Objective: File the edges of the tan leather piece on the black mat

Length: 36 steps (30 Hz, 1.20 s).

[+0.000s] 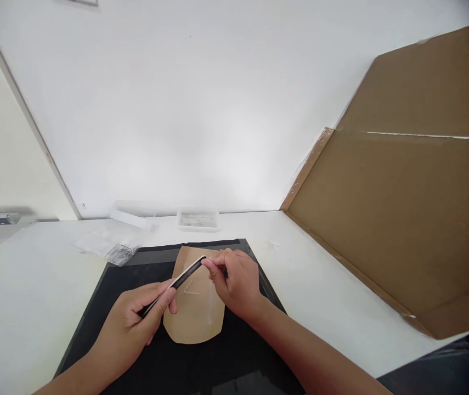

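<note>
"Dark strip [187, 274], where was it?"

"Held up aslant over the beige sheet [193, 326], short of the black mat [201, 367]'s far edge."

"Grip?"

"Left hand [137, 312] pinched the lower part, thumb against fingers. Right hand [236, 277] seemed to pinch the upper end; the exact contact was too small to be sure of."

"Handling?"

"Probably light and fairly stiff, since it ran straight between the hands. Slim, so likely not one to force. Looked smooth, maybe slippery."

"Best hold?"

"Flat faces near either end, I'd judge, with light pressure."
</note>
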### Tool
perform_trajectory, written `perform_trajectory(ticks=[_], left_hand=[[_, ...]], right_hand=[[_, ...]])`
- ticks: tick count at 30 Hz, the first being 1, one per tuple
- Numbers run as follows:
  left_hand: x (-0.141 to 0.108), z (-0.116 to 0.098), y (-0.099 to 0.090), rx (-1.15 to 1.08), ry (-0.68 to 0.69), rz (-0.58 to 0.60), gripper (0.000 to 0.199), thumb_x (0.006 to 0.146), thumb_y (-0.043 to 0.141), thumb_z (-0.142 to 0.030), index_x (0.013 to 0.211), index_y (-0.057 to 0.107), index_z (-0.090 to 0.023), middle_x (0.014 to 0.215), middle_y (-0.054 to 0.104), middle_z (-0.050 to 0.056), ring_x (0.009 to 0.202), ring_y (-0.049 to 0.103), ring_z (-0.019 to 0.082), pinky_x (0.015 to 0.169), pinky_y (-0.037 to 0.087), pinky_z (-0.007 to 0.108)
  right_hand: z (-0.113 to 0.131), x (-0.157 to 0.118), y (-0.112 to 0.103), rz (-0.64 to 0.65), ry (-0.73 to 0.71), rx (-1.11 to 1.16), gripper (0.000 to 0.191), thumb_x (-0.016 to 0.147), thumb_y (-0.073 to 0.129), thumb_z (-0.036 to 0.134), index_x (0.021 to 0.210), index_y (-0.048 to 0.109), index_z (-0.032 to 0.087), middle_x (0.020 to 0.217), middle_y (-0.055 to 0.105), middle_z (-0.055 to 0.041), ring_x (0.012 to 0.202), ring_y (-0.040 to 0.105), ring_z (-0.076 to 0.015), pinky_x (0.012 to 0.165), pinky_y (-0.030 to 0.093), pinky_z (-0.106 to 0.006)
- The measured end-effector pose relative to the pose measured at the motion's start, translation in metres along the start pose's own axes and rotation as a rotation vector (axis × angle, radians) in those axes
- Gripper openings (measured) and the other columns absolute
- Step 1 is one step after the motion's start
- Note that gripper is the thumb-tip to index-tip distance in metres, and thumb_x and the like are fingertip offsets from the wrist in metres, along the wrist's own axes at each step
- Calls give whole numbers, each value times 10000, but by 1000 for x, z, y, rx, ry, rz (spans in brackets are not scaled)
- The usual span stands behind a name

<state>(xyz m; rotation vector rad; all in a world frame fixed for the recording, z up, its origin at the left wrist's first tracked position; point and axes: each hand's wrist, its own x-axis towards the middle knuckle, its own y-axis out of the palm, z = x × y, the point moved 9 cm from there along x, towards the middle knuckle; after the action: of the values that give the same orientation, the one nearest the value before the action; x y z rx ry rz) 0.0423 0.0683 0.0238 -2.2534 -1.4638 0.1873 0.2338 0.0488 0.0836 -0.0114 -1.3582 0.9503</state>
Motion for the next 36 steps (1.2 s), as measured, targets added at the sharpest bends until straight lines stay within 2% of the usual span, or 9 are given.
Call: perform_trajectory(ticks=[5, 12, 17, 23, 27, 30, 36], left_hand=[[0, 1, 1, 0, 0, -5, 375, 1000, 529, -464, 773, 668, -199, 543, 529, -46, 402, 431, 81, 442, 360, 200], [-1, 3, 1, -38, -19, 6, 377, 1006, 517, -481, 805, 679, -208, 465, 423, -64, 414, 444, 103, 466, 387, 207], [-1, 3, 2, -25, -8, 5, 368, 1009, 514, -463, 811, 693, -210, 446, 427, -65, 406, 437, 106, 471, 384, 215], [-1, 2, 1, -16, -15, 2, 383, 1011, 506, -484, 811, 689, -214, 440, 422, -65, 405, 441, 108, 478, 383, 217], [-1, 4, 3, -7, -22, 9, 391, 1011, 507, -487, 801, 690, -212, 449, 448, -61, 404, 451, 107, 484, 393, 218], [-1, 2, 1, 8, 0, -1, 386, 1013, 508, -475, 800, 692, -211, 457, 463, -60, 402, 452, 102, 491, 391, 219], [0, -1, -1, 33, 19, -6, 370, 1010, 507, -463, 810, 695, -216, 444, 455, -61, 400, 464, 117, 487, 395, 225]], right_hand=[[17, -2, 4, 47, -122, 14, 254, 1025, 609, 345, 812, 550, 220, 685, 720, 9, 624, 672, -142, 708, 439, -302], [6, 2, -2, -23, -31, -13, 253, 1023, 612, 329, 806, 538, 222, 623, 681, 29, 572, 632, -133, 713, 435, -300], [23, 1, 1, 16, -164, 3, 224, 1014, 631, 316, 831, 542, 222, 706, 732, 16, 637, 673, -137, 797, 445, -322], [7, 4, -1, 15, -35, -4, 261, 1025, 607, 318, 799, 513, 227, 633, 689, 43, 568, 624, -127, 780, 434, -321], [15, 0, 11, 137, -107, 25, 265, 1043, 563, 325, 801, 519, 226, 667, 696, 29, 612, 640, -140, 822, 439, -340], [16, -1, 10, 125, -101, 13, 266, 1037, 576, 325, 800, 518, 222, 660, 688, 32, 610, 634, -138, 801, 435, -338], [-17, 10, -4, 61, 59, 21, 292, 1044, 542, 355, 782, 520, 228, 636, 656, 30, 609, 605, -145, 777, 448, -347]])
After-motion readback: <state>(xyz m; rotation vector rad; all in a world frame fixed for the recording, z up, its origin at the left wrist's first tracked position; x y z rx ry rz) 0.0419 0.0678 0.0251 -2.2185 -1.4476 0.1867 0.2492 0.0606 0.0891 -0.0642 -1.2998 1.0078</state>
